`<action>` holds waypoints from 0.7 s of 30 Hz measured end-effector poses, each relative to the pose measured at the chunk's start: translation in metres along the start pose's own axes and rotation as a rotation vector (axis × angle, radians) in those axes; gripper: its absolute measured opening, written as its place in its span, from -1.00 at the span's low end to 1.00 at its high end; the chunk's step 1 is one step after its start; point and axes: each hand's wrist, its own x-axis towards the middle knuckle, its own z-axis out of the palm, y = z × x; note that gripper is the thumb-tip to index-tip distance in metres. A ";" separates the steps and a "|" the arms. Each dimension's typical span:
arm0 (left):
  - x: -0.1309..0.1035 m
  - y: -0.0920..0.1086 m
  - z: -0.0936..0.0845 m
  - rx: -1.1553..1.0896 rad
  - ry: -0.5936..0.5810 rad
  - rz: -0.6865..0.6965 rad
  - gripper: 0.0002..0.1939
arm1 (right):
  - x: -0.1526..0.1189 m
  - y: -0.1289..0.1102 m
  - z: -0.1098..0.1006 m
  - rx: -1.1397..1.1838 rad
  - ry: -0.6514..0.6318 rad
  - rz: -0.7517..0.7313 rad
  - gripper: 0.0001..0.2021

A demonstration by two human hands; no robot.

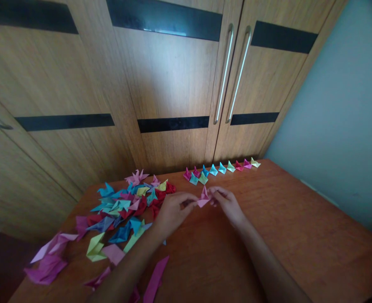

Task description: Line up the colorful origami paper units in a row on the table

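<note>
Between my two hands is a small pink folded paper boat (pixel 203 198), its pointed peak upward. My left hand (pixel 178 208) pinches its left corner between thumb and fingers. At the opposite corner, my right hand (pixel 225 203) has its fingers closed on the paper. Just beyond, small folded paper boats in several colours stand in a row (pixel 222 168) along the table's back, with a teal one (pixel 194 179) and a pale green one (pixel 203 178) in front of it. Left of my left hand lies a loose heap of folded coloured papers (pixel 119 205).
The brown wooden table (pixel 287 219) stands against a wooden wardrobe (pixel 169 80) with metal handles (pixel 225 73). A pale wall (pixel 340 126) rises on the right. A magenta paper strip (pixel 156 280) lies near the front, and crumpled pink papers (pixel 46 267) lie at the left edge.
</note>
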 end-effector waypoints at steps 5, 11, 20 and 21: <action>0.043 -0.003 0.034 0.214 -0.082 0.058 -0.84 | 0.011 0.022 -0.038 -0.652 0.246 0.059 -0.75; 0.091 -0.001 0.076 0.402 -0.155 0.044 -0.76 | 0.015 0.029 -0.044 -0.803 0.243 0.109 -0.79; 0.117 -0.013 0.107 0.603 -0.288 -0.029 -0.69 | 0.016 0.026 -0.039 -0.920 0.229 0.146 -0.77; 0.118 -0.014 0.109 0.616 -0.297 -0.038 -0.68 | 0.016 0.026 -0.039 -0.925 0.229 0.152 -0.77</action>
